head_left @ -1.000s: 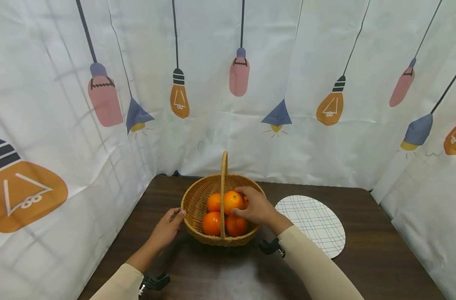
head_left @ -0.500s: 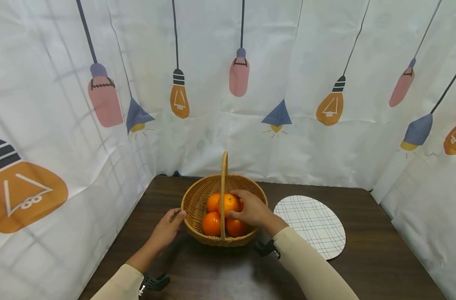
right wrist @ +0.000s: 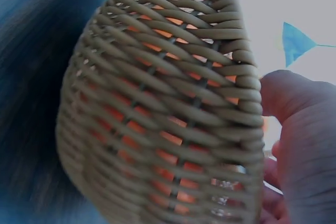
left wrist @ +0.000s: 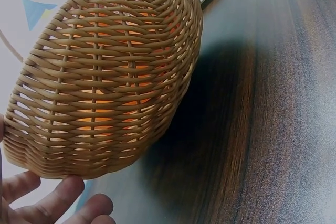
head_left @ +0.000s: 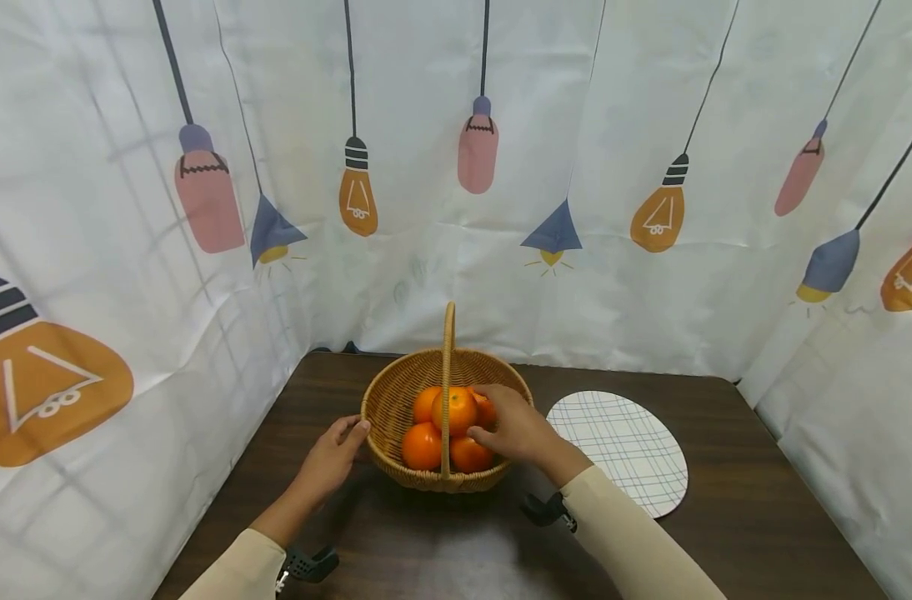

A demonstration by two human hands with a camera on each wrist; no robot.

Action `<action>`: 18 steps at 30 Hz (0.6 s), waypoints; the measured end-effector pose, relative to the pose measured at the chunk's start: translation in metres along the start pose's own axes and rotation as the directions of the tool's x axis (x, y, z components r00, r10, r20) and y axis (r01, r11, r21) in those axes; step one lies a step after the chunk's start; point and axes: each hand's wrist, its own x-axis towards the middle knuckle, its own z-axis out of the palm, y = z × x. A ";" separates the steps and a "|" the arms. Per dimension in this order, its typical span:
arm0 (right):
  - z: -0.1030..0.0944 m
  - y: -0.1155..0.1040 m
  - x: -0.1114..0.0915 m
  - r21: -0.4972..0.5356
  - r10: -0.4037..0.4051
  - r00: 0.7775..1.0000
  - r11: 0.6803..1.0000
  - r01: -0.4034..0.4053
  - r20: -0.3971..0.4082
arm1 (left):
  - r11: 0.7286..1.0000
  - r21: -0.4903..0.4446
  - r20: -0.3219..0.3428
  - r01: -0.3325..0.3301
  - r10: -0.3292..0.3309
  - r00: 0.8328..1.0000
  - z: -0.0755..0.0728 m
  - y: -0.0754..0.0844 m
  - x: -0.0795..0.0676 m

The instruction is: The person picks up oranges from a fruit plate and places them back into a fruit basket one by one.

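A wicker basket with a tall handle stands on the dark wooden table, holding several oranges. My left hand holds the basket's left rim, thumb over the edge and fingers at its outer side. One orange lies on top of the others, just behind the handle. To the right of it, my right hand reaches in over the right rim with thumb and fingers spread, apart from that top orange. Another orange shows below the right thumb. The wrist views show mostly the woven basket sides.
A round white mat with blue lines lies to the right of the basket, partly behind the right forearm. A white curtain printed with lamps surrounds the back and sides of the table.
My right hand carried the orange left toward the handle, let go of it on top of the others, and drew back a little to the right. The left hand stayed at the rim.
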 end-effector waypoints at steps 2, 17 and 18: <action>-0.003 0.004 -0.006 -0.012 -0.008 0.999 1.000 0.008 -0.045 | 1.000 -0.009 0.000 -0.003 0.003 1.000 0.001 0.001 0.001; -0.041 0.044 -0.077 -0.041 0.081 0.980 0.995 -0.090 -0.181 | 0.977 0.177 -0.066 -0.118 0.131 0.989 -0.008 0.011 -0.006; -0.044 0.048 -0.082 -0.050 0.090 0.979 0.994 -0.100 -0.183 | 0.967 0.216 -0.079 -0.136 0.156 0.985 -0.009 0.012 -0.007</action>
